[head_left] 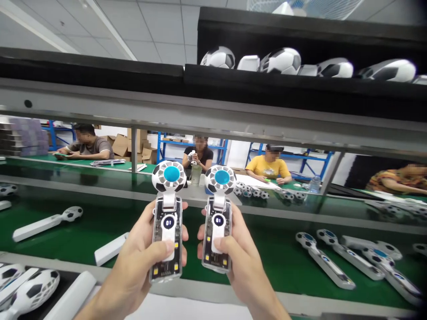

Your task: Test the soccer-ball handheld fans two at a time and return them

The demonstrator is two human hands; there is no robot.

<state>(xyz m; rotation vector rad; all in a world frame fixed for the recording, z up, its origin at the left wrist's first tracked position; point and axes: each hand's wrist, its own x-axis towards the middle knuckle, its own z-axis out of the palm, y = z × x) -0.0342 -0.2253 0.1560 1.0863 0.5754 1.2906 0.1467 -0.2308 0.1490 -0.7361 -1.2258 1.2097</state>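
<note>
My left hand [140, 253] is wrapped round a handheld fan [169, 209] with a football-patterned head and a blue centre. The thumb lies on the white strip below its round display, which reads 01. A matching handheld fan [219, 209] stands upright in my right hand [242, 249], its display also at 01 and my thumb on its white strip. Both fans have clear-fronted handles that show dark circuit boards and small yellow squares. They are held side by side, apart from each other, above the green belt [196, 249].
Several similar fans [325, 260] lie on the belt at right, and another fan [48, 222] at left. A tray [36, 306] with fans is at lower left. Overhead, a shelf [300, 91] holds football-patterned pieces. Across the belt sit several people, one in a yellow shirt [268, 169].
</note>
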